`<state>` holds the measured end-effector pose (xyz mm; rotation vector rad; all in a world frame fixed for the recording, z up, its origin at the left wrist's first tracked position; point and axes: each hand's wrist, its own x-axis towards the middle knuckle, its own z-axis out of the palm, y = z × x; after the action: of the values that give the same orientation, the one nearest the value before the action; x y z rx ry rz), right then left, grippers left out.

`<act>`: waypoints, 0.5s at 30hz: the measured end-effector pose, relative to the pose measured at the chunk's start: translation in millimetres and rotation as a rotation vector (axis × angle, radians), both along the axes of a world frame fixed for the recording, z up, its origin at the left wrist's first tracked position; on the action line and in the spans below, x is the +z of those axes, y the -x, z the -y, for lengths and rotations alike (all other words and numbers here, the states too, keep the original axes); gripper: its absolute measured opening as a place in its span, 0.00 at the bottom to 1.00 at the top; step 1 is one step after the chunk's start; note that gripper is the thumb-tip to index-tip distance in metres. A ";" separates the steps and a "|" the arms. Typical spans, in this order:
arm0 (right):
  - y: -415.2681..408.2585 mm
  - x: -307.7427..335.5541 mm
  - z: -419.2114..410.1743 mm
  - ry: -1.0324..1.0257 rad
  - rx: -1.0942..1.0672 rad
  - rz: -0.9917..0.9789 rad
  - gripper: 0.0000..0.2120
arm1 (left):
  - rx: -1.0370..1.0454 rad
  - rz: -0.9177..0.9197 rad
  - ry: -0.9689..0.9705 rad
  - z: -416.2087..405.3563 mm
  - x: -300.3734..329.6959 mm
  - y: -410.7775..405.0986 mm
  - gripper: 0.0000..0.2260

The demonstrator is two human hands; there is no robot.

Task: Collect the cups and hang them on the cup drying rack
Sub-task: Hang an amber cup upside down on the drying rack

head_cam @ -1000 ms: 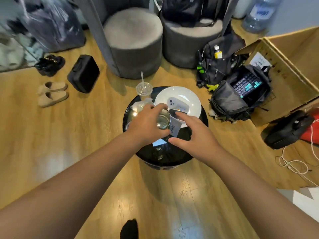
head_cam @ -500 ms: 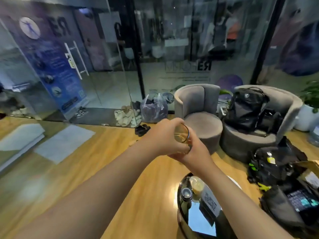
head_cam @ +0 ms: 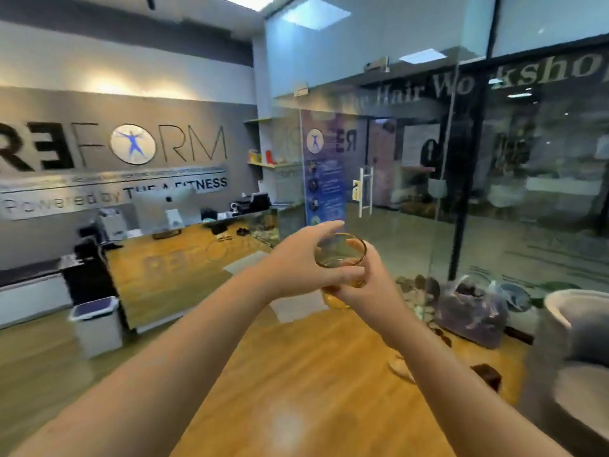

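A clear glass cup (head_cam: 341, 253) with a gold rim is held up in front of me at chest height, its mouth facing me. My left hand (head_cam: 296, 265) wraps its left side with fingers across the front. From below and to the right, my right hand (head_cam: 369, 285) cups its base. Both hands grip the same cup. No drying rack shows in this view.
A wooden reception counter (head_cam: 184, 268) stands to the left with a white bin (head_cam: 95, 324) beside it. Glass walls and a glass door (head_cam: 365, 192) run across the back. A grey armchair (head_cam: 576, 341) sits at the right, with a plastic bag (head_cam: 471, 308) on the floor.
The glass cup was lifted off the black round table. My right hand joined the left on it. My view swung up and left, from the table to the reception area.
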<state>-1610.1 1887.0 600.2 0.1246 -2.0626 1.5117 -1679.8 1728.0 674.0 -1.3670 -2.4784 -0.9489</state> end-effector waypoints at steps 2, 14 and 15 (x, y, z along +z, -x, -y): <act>23.6 5.4 66.0 0.047 0.104 0.025 0.30 | 0.138 0.036 -0.061 96.2 3.7 9.7 0.40; 74.8 15.4 500.7 0.031 0.743 0.116 0.29 | 1.037 -0.001 -0.208 585.0 6.2 -101.1 0.18; 72.4 15.0 534.9 0.028 0.801 0.120 0.30 | 1.101 -0.013 -0.222 614.0 5.0 -117.8 0.18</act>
<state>-1682.5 1352.1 615.2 0.9636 -2.2023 2.0273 -1561.9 1113.9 679.0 0.1381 -2.4206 -0.8337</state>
